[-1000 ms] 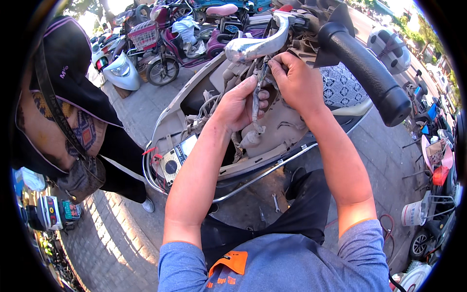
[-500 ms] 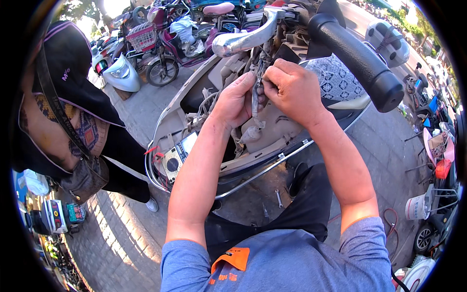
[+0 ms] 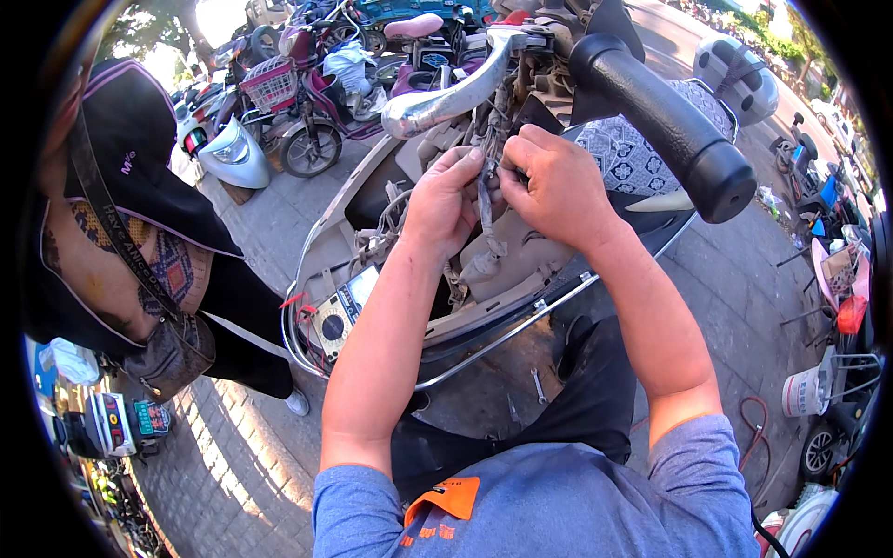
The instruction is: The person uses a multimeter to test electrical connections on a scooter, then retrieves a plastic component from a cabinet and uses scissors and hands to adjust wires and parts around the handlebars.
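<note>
A dusty, taped wiring bundle (image 3: 486,206) runs down from the handlebar of an opened-up scooter. My left hand (image 3: 444,203) pinches it from the left, thumb on top. Close by on the right, my right hand (image 3: 551,179) is curled, thumb against bent index finger, at the same wires; the fine tip of its grip is hidden. Below the hands hangs a grey connector boot (image 3: 481,266). A multimeter (image 3: 332,322) with a round dial and red leads rests in the scooter's body shell (image 3: 484,314), left of my left forearm.
Above my hands reach a bare metal brake lever (image 3: 446,98) and a black handlebar grip (image 3: 665,126). A person (image 3: 139,214) with a shoulder bag stands at the left. On the pavement lies a wrench (image 3: 539,386); a white bucket (image 3: 802,394) is at the right.
The view has shifted slightly, and the handlebar sits a little farther left in the picture. Both hands stay at the wiring bundle, with only small finger movements.
</note>
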### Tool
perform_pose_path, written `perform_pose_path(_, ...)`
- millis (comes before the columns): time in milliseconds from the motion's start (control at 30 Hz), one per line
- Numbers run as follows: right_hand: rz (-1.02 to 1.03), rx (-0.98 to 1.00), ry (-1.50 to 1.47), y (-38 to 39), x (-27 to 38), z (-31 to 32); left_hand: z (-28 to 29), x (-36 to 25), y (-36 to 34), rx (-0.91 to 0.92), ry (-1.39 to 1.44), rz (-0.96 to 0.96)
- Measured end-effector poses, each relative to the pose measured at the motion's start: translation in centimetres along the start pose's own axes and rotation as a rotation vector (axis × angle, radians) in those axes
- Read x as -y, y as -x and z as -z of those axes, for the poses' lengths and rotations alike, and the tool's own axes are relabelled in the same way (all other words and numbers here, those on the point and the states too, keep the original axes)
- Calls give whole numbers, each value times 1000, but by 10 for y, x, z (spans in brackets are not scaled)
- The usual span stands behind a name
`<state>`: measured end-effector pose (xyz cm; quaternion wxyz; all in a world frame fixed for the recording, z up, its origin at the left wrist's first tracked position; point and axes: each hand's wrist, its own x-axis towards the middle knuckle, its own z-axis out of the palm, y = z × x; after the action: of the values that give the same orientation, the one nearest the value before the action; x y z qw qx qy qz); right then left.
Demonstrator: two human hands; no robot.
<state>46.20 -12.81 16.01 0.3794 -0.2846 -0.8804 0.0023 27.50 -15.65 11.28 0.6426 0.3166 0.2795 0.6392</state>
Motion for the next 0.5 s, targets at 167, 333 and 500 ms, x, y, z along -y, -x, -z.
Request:
perform_pose_path(167, -52, 38, -25, -1, 5, 8, 0, -2, 1, 0, -13, -75)
perform_pose_path(333, -139, -26, -160, -10, -1, 0, 6, 25, -5, 2, 149, -288)
perform_pose_path(500, -96, 26, -109, -14, -10, -2, 12, 34, -12, 85, 176, -386)
